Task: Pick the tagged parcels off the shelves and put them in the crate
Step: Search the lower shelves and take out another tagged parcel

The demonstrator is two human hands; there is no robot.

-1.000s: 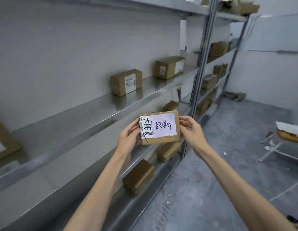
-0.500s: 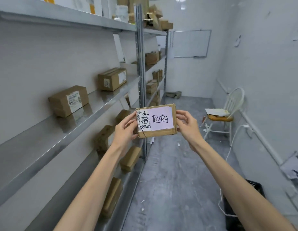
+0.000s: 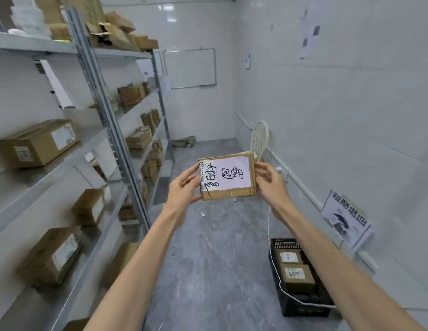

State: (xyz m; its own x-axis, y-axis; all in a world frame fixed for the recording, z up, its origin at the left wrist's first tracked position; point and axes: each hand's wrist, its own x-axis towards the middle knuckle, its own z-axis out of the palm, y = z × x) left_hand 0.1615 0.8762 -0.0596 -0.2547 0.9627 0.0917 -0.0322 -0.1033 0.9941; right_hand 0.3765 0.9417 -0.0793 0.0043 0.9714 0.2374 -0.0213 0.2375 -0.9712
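Note:
A small brown parcel (image 3: 226,194) with a pale pink handwritten tag is held up in front of me over the floor. My left hand (image 3: 184,188) grips its left edge and my right hand (image 3: 270,181) grips its right edge. A black plastic crate (image 3: 304,306) stands on the floor at the lower right, against the right wall, with two labelled parcels (image 3: 295,274) inside. More cardboard parcels (image 3: 38,144) sit on the grey metal shelves (image 3: 93,149) along the left.
A white chair (image 3: 260,139) stands by the right wall behind the held parcel. A white cable (image 3: 270,235) runs down across the crate. A paper sign (image 3: 347,220) hangs on the right wall above the crate. A whiteboard is on the far wall.
My view has swung right, away from the shelves and toward the room. The crate has come into sight at the lower right. Both hands keep hold of the parcel.

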